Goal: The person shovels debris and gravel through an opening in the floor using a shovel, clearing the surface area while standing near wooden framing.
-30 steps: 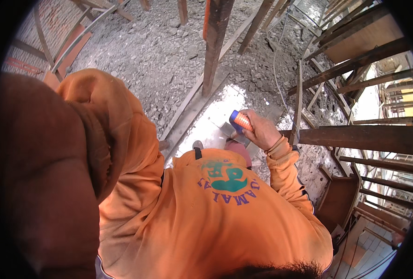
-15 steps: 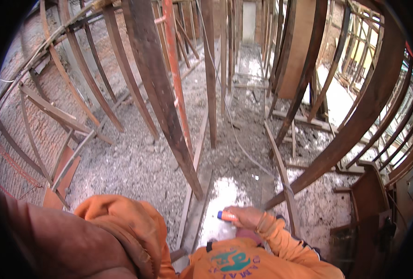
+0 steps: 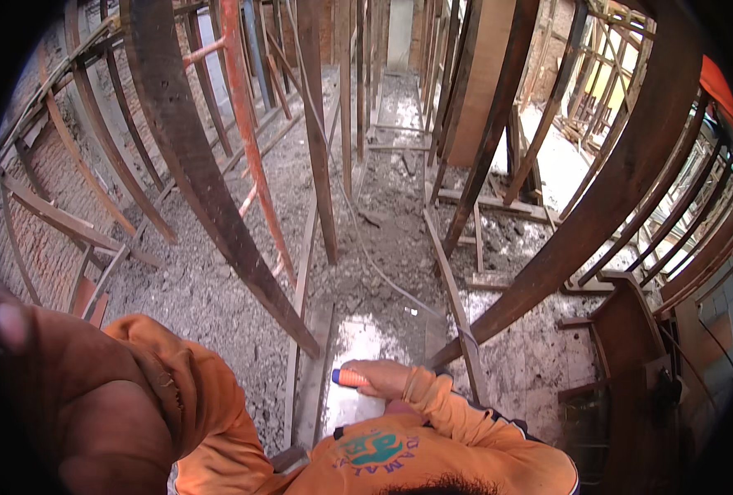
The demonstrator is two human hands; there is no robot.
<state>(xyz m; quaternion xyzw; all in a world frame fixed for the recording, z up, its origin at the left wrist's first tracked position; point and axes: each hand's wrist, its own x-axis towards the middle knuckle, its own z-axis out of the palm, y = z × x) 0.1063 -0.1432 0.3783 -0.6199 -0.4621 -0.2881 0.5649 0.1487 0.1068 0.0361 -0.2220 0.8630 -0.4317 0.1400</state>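
Note:
My right hand (image 3: 385, 378) is wrapped round a ribbed orange handle (image 3: 352, 378) with a blue end, held low in front of my body. The rest of that tool is hidden, so its kind does not show. Close to the camera at the lower left, my left hand (image 3: 94, 396) is raised, large and partly lost in the dark rim. Its fingers do not show well enough to tell what they do. Orange sleeves cover both arms, and my orange shirt (image 3: 358, 454) has a green print.
Dark timber posts (image 3: 243, 239) rise on both sides, with a red metal pole (image 3: 247, 115) at the left. Wooden strips (image 3: 447, 289) border a rubble floor (image 3: 193, 280). A cable (image 3: 362, 239) trails down the middle. Curved brown wooden boards (image 3: 631, 330) stand at the right.
The view has turned a little, so the posts and floor sit further left. My right hand still grips the handle. My left hand shows more fully at the lower left.

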